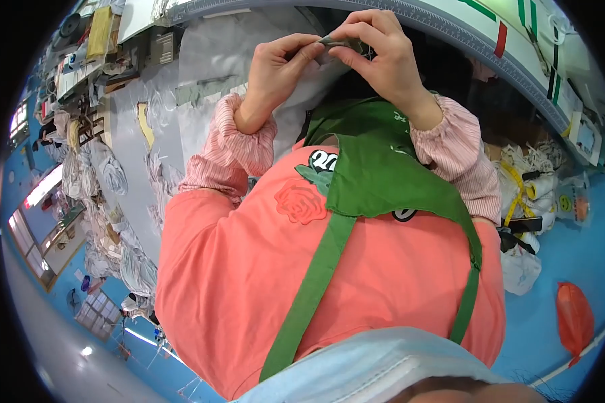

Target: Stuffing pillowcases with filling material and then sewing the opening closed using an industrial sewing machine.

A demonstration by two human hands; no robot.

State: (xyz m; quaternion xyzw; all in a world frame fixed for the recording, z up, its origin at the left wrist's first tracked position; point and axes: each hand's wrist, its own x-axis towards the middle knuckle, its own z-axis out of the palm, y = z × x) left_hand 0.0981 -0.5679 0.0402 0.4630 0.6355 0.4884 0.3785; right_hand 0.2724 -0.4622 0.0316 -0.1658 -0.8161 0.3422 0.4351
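Note:
My left hand [279,70] and my right hand [383,57] meet near the top of the view. Both pinch a small grey piece of fabric [337,42] between thumb and fingers. Grey cloth [235,60] lies on the table right beneath the hands. Pink striped sleeve covers [238,151] wrap both forearms. A green apron [376,168] hangs over my coral sweatshirt, which fills the middle of the picture.
A long table edge with a ruler strip [464,37] curves across the top right. Bundles of grey and white cloth [114,195] lie stacked at the left. White bundles with a yellow tape measure [517,191] sit at the right, an orange bag [573,316] on the blue floor.

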